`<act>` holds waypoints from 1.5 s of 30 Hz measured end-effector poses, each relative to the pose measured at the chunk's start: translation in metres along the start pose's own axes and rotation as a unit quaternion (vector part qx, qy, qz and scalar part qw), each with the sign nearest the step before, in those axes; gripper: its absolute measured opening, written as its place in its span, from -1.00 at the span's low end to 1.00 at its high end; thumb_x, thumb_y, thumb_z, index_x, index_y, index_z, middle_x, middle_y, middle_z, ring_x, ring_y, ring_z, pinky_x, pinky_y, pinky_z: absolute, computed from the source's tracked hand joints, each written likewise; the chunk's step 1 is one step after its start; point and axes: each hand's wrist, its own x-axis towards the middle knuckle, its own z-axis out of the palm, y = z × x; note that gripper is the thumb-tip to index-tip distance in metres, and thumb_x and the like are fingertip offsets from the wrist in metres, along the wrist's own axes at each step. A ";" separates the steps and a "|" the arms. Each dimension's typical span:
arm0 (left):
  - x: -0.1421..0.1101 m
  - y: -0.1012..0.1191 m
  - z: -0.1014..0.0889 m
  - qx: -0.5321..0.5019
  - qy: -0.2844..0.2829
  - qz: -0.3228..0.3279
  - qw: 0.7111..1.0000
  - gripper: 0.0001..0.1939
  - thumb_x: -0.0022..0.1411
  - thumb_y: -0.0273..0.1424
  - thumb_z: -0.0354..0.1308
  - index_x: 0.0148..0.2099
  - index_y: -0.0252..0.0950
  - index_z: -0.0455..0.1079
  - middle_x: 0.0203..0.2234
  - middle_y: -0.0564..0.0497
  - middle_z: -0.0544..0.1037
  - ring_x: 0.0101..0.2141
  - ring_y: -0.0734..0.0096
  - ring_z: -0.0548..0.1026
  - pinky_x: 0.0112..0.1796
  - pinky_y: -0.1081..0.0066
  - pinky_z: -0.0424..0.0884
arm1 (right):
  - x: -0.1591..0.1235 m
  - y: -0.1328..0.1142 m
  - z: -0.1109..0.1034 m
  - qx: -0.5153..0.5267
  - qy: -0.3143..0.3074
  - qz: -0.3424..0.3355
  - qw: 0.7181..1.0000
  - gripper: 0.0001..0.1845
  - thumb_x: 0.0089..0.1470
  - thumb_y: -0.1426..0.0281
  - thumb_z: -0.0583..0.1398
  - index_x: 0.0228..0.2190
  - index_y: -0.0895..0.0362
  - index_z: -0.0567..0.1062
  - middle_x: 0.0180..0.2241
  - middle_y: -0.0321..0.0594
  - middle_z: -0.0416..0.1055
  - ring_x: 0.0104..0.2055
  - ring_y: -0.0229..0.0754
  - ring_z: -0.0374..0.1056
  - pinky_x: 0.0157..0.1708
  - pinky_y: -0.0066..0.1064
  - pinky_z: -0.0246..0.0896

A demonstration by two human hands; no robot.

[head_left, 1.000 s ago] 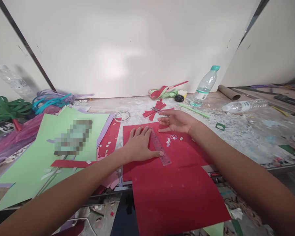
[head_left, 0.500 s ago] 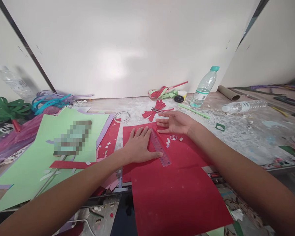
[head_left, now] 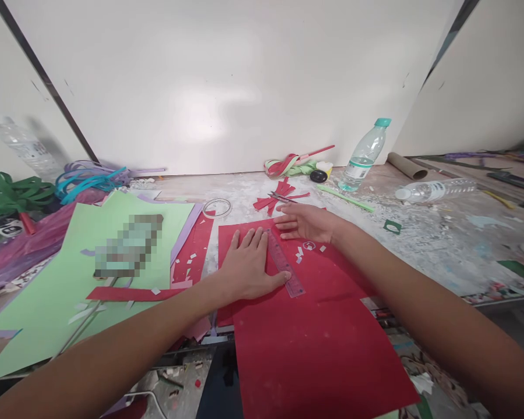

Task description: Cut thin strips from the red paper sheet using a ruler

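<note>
My left hand (head_left: 248,262) lies flat with fingers spread on red paper (head_left: 314,349), its thumb resting on a clear pinkish ruler (head_left: 283,265). The ruler slants across the sheet. By the ruler's far end, my right hand (head_left: 308,223) is turned on its side, fingers stretched loosely to the left and slightly apart. I see nothing held in it, though its palm side is partly hidden. Just beyond its fingertips, scissors (head_left: 280,197) lie on red fringed paper strips (head_left: 268,203). Small paper scraps (head_left: 299,254) are scattered on the red paper beside the ruler.
Left of the red paper are green sheets (head_left: 126,203), a pixelated object (head_left: 131,247) and a tape roll (head_left: 217,208). An upright bottle (head_left: 361,160), a bottle on its side (head_left: 436,190) and a cardboard tube (head_left: 407,166) stand or lie right. The red paper overhangs the table's front edge.
My right hand has shifted slightly left and toward me, closer to the ruler's far end. My left hand stays on the ruler, which has barely moved.
</note>
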 end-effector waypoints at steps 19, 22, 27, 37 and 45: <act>-0.003 0.001 -0.004 -0.020 -0.019 0.091 0.995 0.19 0.04 0.32 -0.12 0.40 -0.51 -0.24 0.35 -0.21 -0.22 0.33 0.04 -0.22 0.26 0.15 -0.17 | 0.020 0.021 -0.005 -0.478 0.107 -0.222 0.843 -0.68 -0.12 0.52 0.22 -0.23 0.08 0.41 -0.44 -0.28 0.47 -0.37 -0.16 0.39 -0.40 -0.39 0.19; -0.002 -0.002 -0.005 -0.023 -0.028 0.104 0.994 0.18 0.05 0.32 -0.12 0.40 -0.49 -0.27 0.36 -0.19 -0.25 0.33 0.06 -0.26 0.27 0.16 -0.19 | 0.021 0.020 -0.007 -0.448 0.093 -0.210 0.864 -0.69 -0.13 0.52 0.22 -0.25 0.08 0.41 -0.49 -0.28 0.46 -0.40 -0.15 0.39 -0.42 -0.39 0.19; 0.000 -0.005 -0.004 -0.027 -0.043 0.107 0.993 0.19 0.04 0.33 -0.12 0.41 -0.44 -0.32 0.36 -0.15 -0.30 0.33 0.05 -0.31 0.27 0.15 -0.20 | 0.021 0.019 -0.006 -0.432 0.108 -0.206 0.871 -0.70 -0.18 0.56 0.23 -0.31 0.10 0.42 -0.51 -0.29 0.45 -0.43 -0.17 0.38 -0.43 -0.41 0.18; -0.001 -0.005 -0.006 -0.018 -0.050 0.103 0.993 0.19 0.05 0.34 -0.16 0.41 -0.46 -0.31 0.36 -0.15 -0.30 0.33 0.02 -0.29 0.27 0.14 -0.22 | 0.017 0.014 -0.006 -0.427 0.084 -0.179 0.882 -0.75 -0.09 0.52 0.21 -0.28 0.11 0.39 -0.60 -0.33 0.41 -0.59 -0.26 0.27 -0.55 -0.45 0.14; -0.002 -0.005 -0.006 -0.017 -0.056 0.102 0.993 0.20 0.05 0.35 -0.17 0.41 -0.46 -0.32 0.36 -0.16 -0.31 0.33 0.06 -0.30 0.27 0.13 -0.23 | 0.014 0.012 -0.006 -0.400 0.076 -0.159 0.899 -0.74 -0.09 0.52 0.22 -0.28 0.10 0.36 -0.62 -0.34 0.40 -0.63 -0.28 0.23 -0.59 -0.45 0.15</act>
